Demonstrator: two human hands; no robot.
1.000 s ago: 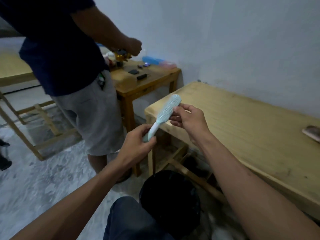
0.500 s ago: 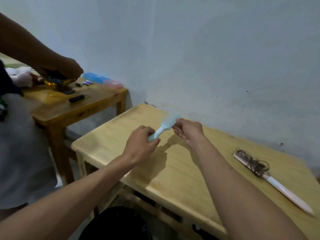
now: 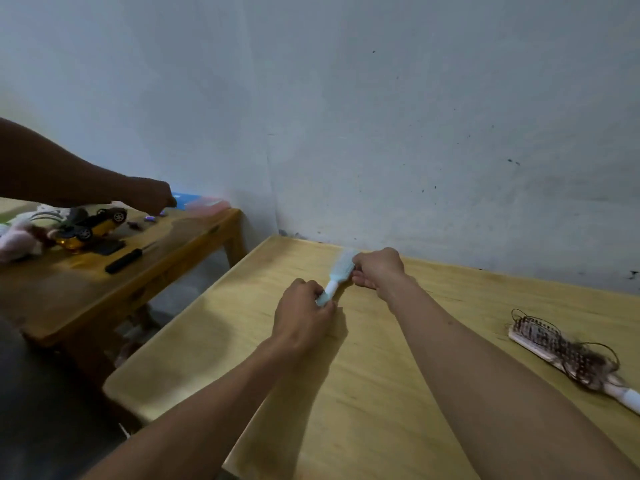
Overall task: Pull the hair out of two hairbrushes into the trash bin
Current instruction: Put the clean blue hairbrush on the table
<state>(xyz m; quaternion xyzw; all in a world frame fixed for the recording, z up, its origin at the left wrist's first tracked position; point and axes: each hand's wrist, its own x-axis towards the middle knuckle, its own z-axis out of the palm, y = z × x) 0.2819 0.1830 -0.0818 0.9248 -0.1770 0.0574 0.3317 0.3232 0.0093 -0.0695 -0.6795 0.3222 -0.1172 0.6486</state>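
A light blue hairbrush (image 3: 337,275) is low over the pale wooden table (image 3: 381,393), near its far edge. My left hand (image 3: 301,315) grips its handle and my right hand (image 3: 377,270) pinches its bristled head; no hair shows on it. A second hairbrush (image 3: 568,355), pink-white with a tangle of brown hair in its bristles, lies on the table at the right, apart from both hands. The trash bin is out of view.
A darker wooden side table (image 3: 104,282) stands at the left with a yellow toy car (image 3: 88,225), a black remote and small items. Another person's arm (image 3: 79,183) reaches over it. A white wall runs close behind both tables.
The view has lifted from the floor and the black bin to the tabletop. Both hands have carried the blue brush from above the bin down over the table. The hairy brush has come into view.
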